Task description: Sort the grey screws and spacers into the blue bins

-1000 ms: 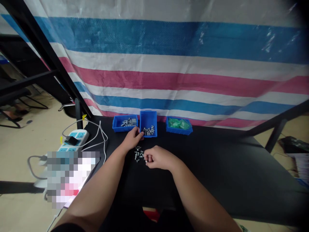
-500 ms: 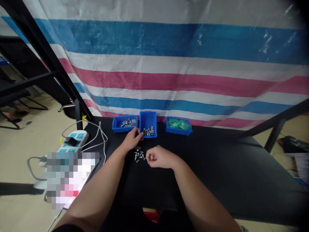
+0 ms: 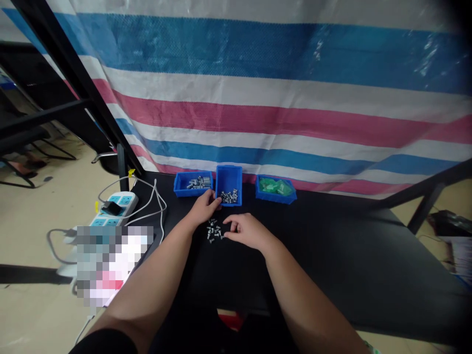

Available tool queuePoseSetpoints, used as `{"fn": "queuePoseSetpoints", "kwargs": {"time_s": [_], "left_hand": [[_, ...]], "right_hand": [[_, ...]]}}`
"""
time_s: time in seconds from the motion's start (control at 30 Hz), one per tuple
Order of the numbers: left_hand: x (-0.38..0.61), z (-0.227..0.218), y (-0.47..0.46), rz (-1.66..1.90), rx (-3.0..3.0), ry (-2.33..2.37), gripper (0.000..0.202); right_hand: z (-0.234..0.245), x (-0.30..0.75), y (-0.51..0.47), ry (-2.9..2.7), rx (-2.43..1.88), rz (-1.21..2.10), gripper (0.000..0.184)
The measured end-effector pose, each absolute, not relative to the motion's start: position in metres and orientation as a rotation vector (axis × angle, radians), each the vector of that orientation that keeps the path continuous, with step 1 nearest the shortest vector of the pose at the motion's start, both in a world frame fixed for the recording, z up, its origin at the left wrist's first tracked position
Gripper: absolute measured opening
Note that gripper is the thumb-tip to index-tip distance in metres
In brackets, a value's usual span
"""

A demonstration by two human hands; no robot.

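Left hand: The left hand (image 3: pixel 204 208) sits palm down with the fingers close together and a bit curled. The fingertips touch the front edge of the middle blue bin (image 3: pixel 228 173). I cannot tell if they pinch anything.

Right hand: The right hand (image 3: pixel 248 231) is loose and a little open, with the fingers slightly apart. Its fingertips are just beside the small pile of silver screws (image 3: pixel 214 231), on the right of the pile. It shows no pinch.

Small screws: The pile lies on the black table (image 3: pixel 332 246), between the two hands and just in front of the left hand. More silver screws (image 3: pixel 229 197) lie in the front of the middle bin, right by the left fingertips.

Other bins: Past the left hand, a blue bin (image 3: pixel 192 184) holds short silver metal tubes (image 3: pixel 199 183). Past the right hand, a blue bin (image 3: pixel 275 195) holds green things in clear bags (image 3: pixel 272 186).

Left of the hands: A white power strip (image 3: pixel 118 202) and white cords (image 3: pixel 159 206) lie past the left arm. A blurred patch (image 3: pixel 114 260) hides what is next to them.

Behind the hands: A striped blue, white and pink tarp (image 3: pixel 258 98) hangs past the table.
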State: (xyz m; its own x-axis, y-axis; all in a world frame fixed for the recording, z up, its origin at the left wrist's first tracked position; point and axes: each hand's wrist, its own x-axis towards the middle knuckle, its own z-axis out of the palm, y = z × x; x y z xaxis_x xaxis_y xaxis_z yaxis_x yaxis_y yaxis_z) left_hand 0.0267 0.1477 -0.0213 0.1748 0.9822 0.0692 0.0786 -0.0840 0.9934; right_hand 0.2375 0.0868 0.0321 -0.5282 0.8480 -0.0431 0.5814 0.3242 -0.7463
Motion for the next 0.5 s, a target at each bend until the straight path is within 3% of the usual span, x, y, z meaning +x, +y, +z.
{"fn": "queuePoseSetpoints", "kwargs": {"time_s": [0.17, 0.5], "left_hand": [[0.026, -0.023, 0.148, 1.098, 1.402, 1.091, 0.037], [0.027, -0.022, 0.148, 1.105, 1.397, 1.092, 0.036]], "right_hand": [[0.033, 0.224, 0.082, -2.389, -1.259, 0.825, 0.022], [0.034, 0.219, 0.078, -2.397, -1.218, 0.756, 0.020]]}}
